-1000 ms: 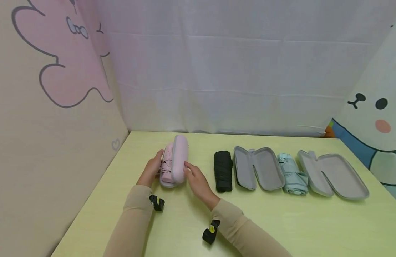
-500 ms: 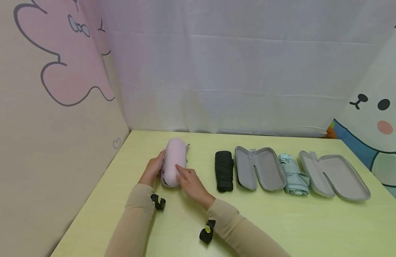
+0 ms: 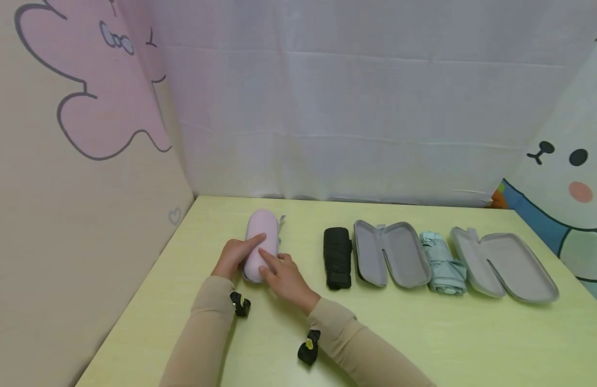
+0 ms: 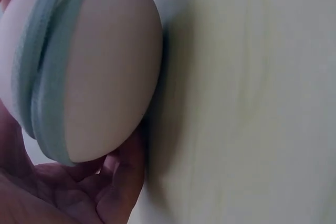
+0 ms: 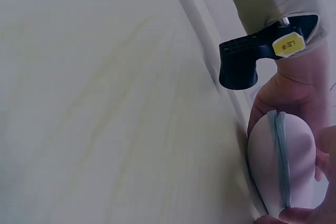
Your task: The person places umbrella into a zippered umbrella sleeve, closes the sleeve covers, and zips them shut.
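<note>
A pink oblong zip case lies on the table with its lid folded down over its base. My left hand grips it from the left, thumb across the top and fingers round the side. At the near right side, my right hand holds the case, one finger on top of the lid. In the left wrist view the two grey-green zip edges of the case meet closely at its rounded end. The pink folded umbrella inside is hidden now.
Right of the case lie a black folded umbrella, an open grey-lined case, a mint folded umbrella and another open case. The pale yellow table meets a white curtain at the back.
The lid of the pink case has swung left over the umbrella, which is now covered. My left thumb has moved onto the lid, and my right hand has shifted left with it.
</note>
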`<state>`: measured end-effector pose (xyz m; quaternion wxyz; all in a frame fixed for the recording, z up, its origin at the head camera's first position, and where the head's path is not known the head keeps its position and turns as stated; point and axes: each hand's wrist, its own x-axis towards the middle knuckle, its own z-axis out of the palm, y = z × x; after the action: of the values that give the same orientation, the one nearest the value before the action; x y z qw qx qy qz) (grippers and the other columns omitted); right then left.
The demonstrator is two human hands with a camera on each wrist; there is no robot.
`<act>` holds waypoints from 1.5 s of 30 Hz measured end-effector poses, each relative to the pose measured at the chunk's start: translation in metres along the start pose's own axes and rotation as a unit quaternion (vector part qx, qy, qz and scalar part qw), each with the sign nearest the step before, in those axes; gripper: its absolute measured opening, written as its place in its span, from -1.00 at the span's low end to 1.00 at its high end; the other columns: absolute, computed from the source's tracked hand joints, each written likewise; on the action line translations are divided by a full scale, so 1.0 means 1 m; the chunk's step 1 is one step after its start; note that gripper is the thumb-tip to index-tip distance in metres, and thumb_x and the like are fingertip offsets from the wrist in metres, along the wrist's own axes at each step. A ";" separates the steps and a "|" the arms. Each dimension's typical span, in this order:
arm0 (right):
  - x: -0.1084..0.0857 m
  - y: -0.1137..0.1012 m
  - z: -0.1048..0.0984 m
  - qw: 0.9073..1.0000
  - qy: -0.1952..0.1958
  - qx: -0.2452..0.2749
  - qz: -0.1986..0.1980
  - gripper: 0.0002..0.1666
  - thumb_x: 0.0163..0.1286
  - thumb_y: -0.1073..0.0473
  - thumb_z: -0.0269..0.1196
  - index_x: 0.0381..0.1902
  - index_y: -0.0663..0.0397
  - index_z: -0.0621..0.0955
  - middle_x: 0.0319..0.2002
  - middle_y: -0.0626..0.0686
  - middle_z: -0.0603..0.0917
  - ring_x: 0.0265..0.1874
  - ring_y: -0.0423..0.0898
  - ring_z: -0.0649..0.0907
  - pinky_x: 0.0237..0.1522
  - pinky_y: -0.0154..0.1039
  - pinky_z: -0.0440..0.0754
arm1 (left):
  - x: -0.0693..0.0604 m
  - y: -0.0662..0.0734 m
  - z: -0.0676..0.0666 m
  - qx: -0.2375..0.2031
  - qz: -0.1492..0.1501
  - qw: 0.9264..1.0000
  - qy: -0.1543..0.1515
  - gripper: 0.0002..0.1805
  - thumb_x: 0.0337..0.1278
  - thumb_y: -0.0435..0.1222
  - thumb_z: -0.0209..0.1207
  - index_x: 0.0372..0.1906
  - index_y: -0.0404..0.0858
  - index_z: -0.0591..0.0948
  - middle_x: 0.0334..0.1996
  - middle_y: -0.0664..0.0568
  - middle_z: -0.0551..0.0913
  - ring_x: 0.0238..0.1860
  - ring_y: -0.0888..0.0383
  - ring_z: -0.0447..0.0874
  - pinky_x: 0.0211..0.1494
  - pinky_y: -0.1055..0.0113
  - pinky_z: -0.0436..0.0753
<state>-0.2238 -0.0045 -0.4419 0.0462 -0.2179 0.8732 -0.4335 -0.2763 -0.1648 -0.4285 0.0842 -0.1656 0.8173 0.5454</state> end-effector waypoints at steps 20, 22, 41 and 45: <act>0.002 0.016 -0.046 0.963 0.178 0.189 0.072 -0.74 0.37 0.36 0.07 -0.05 0.39 0.56 -0.24 0.26 0.63 -0.25 0.05 0.62 -0.19 -0.19 0.59 | -0.010 0.007 0.008 -0.144 -0.057 0.987 -0.030 -0.09 -0.20 0.21 0.29 0.13 -0.41 0.41 -0.03 -0.18 0.55 -0.19 0.08 0.55 -0.22 0.30 0.55; 0.004 0.018 -0.051 0.961 0.187 0.188 0.075 -0.74 0.36 0.36 0.09 -0.05 0.39 0.57 -0.23 0.27 0.64 -0.25 0.04 0.63 -0.18 -0.19 0.59 | -0.015 0.011 0.011 -0.156 -0.050 0.986 -0.039 -0.11 -0.20 0.20 0.30 0.12 -0.40 0.43 -0.04 -0.19 0.56 -0.20 0.07 0.58 -0.24 0.29 0.56; 0.013 0.028 -0.066 0.960 0.201 0.182 0.068 -0.83 0.30 0.27 0.23 -0.22 0.27 0.66 -0.29 0.11 0.67 -0.31 -0.05 0.65 -0.23 -0.21 0.60 | -0.032 0.022 0.026 -0.140 -0.008 0.987 -0.077 -0.19 -0.12 0.17 0.26 0.08 -0.41 0.48 -0.04 -0.19 0.58 -0.13 0.02 0.59 -0.14 0.22 0.58; 0.014 0.028 -0.067 0.958 0.217 0.176 0.062 -0.85 0.30 0.26 0.22 -0.26 0.26 0.65 -0.34 0.10 0.67 -0.34 -0.06 0.64 -0.25 -0.20 0.59 | -0.032 0.022 0.027 -0.144 -0.002 0.987 -0.066 -0.21 -0.11 0.16 0.26 0.06 -0.41 0.50 -0.08 -0.19 0.59 -0.21 0.07 0.61 -0.21 0.27 0.60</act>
<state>-0.2640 0.0536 -0.4211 -0.0803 -0.0525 0.7836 -0.6138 -0.2554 -0.1262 -0.4098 0.1144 -0.1417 0.7228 0.6667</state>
